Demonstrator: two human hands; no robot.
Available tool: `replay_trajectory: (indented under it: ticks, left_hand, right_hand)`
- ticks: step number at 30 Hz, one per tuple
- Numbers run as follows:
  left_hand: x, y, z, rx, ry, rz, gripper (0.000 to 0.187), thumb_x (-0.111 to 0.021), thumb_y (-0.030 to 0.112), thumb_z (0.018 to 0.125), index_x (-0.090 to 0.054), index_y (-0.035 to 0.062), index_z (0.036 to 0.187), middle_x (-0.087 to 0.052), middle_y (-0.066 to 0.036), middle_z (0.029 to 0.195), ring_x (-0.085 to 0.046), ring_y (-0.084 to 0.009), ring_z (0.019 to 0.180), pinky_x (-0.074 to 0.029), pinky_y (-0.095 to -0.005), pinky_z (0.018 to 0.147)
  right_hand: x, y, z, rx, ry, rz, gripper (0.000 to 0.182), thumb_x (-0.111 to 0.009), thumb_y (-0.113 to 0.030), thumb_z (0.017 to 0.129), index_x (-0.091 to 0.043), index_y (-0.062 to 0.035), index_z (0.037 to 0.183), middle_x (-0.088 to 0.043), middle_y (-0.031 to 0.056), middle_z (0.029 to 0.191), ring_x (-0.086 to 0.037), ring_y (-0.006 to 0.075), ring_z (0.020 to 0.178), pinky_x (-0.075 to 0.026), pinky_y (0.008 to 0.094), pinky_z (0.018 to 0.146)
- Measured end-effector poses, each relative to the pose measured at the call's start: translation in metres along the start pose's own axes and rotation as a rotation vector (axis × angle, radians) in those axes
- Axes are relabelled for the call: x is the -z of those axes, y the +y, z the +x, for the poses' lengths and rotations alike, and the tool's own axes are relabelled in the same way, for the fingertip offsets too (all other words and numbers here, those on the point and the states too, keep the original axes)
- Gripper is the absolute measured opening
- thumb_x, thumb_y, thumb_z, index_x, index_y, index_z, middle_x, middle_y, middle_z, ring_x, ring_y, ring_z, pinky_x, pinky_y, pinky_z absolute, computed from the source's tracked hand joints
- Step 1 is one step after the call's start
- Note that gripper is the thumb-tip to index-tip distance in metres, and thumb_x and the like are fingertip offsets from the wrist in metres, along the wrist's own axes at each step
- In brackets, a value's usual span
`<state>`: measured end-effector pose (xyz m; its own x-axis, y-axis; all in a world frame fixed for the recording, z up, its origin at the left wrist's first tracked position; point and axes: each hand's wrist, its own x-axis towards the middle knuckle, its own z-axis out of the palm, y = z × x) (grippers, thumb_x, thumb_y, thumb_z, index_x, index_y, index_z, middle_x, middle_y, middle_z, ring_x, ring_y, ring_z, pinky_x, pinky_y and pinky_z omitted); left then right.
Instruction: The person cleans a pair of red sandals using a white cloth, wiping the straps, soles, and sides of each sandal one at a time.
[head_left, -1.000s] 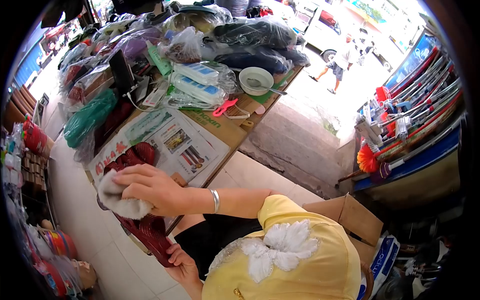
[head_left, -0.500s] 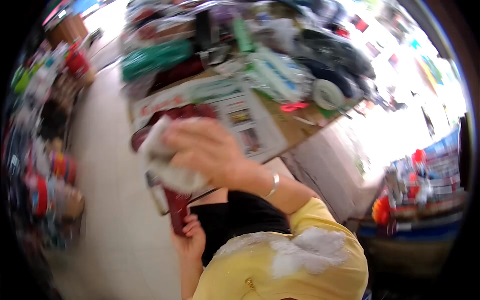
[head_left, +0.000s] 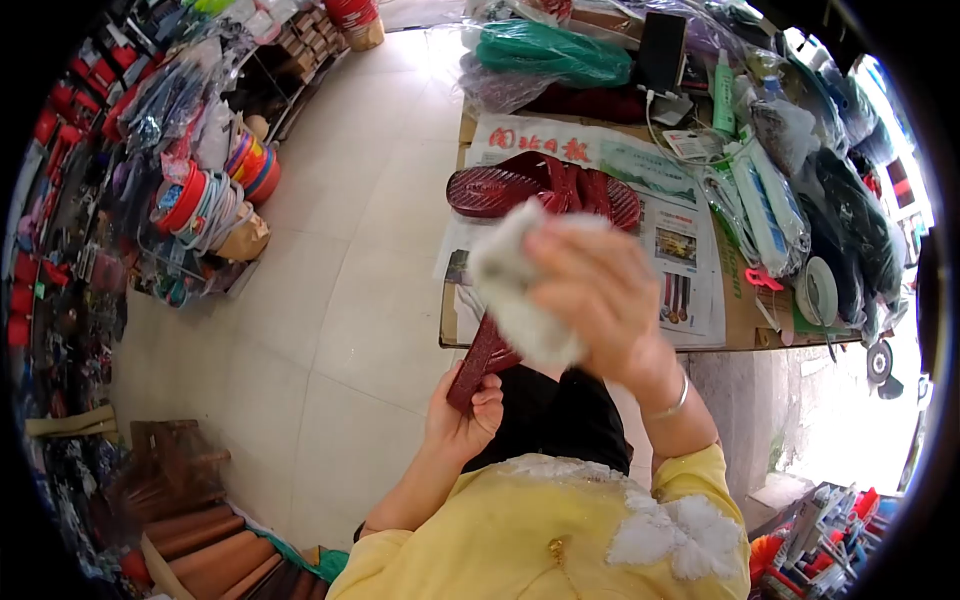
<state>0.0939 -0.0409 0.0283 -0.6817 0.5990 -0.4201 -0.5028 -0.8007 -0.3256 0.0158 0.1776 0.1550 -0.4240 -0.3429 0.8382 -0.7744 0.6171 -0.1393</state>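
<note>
My left hand (head_left: 463,412) grips the end of a dark red slipper (head_left: 481,366), held low in front of the table edge. Over the slipper's far part my right hand (head_left: 603,298) is closed on a white cloth (head_left: 515,285), both slightly smeared by motion. The cloth hides much of the slipper. Just beyond, more dark red slippers (head_left: 490,190) lie on a newspaper (head_left: 690,285) spread over the table.
The table (head_left: 737,335) also bears a green plastic bag (head_left: 560,55), a black phone (head_left: 661,50) on a white cable, a green tube (head_left: 722,95) and a roll of tape (head_left: 816,290). Crowded goods line the left side, including stacked red buckets (head_left: 183,197).
The view has swung left, so the table and hands now sit further right in it. My left hand still holds the slipper and my right hand still has the cloth over it.
</note>
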Motion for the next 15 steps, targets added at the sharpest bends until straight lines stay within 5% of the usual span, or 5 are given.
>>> replay_trajectory:
  ticks: [5, 8, 11, 15]
  left_hand:
    - [0.011, 0.006, 0.006, 0.030, -0.104, -0.019, 0.030, -0.049, 0.028, 0.102, -0.060, 0.0032, 0.114, -0.063, -0.012, 0.097, -0.062, -0.0187, 0.071, -0.053, -0.0299, 0.059]
    - [-0.008, -0.009, 0.001, -0.151, -0.076, 0.168, 0.042, -0.037, 0.033, 0.106, -0.054, 0.0054, 0.134, -0.062, -0.015, 0.128, -0.066, -0.0229, 0.112, -0.057, -0.0396, 0.091]
    - [0.004, -0.005, 0.002, -0.279, -0.063, 0.470, 0.050, -0.033, 0.037, 0.107, -0.046, 0.0057, 0.144, -0.056, -0.014, 0.141, -0.057, -0.0247, 0.128, -0.051, -0.0436, 0.104]
    - [0.002, -0.013, -0.010, -0.572, -0.013, 0.636, 0.050, -0.051, 0.033, 0.103, -0.046, 0.0044, 0.143, -0.056, -0.013, 0.139, -0.057, -0.0235, 0.128, -0.049, -0.0431, 0.105]
  right_hand:
    - [-0.030, -0.005, -0.017, 0.128, -0.083, 0.162, 0.026, -0.073, -0.011, 0.071, -0.062, -0.0078, 0.094, -0.069, 0.0120, 0.117, -0.063, 0.0299, 0.117, -0.050, 0.0455, 0.097]
    - [-0.028, -0.033, -0.024, 0.166, -0.174, 0.258, 0.019, -0.069, -0.011, 0.072, -0.062, -0.0079, 0.090, -0.069, 0.0110, 0.115, -0.064, 0.0277, 0.113, -0.051, 0.0436, 0.098]
    - [-0.030, -0.026, -0.027, 0.154, -0.126, 0.254, 0.019, -0.067, -0.013, 0.071, -0.063, -0.0082, 0.089, -0.069, 0.0097, 0.112, -0.064, 0.0256, 0.111, -0.051, 0.0416, 0.096]
    - [-0.030, -0.023, -0.022, 0.129, -0.107, 0.226, 0.023, -0.067, -0.014, 0.070, -0.063, -0.0078, 0.091, -0.069, 0.0103, 0.113, -0.063, 0.0258, 0.113, -0.051, 0.0403, 0.094]
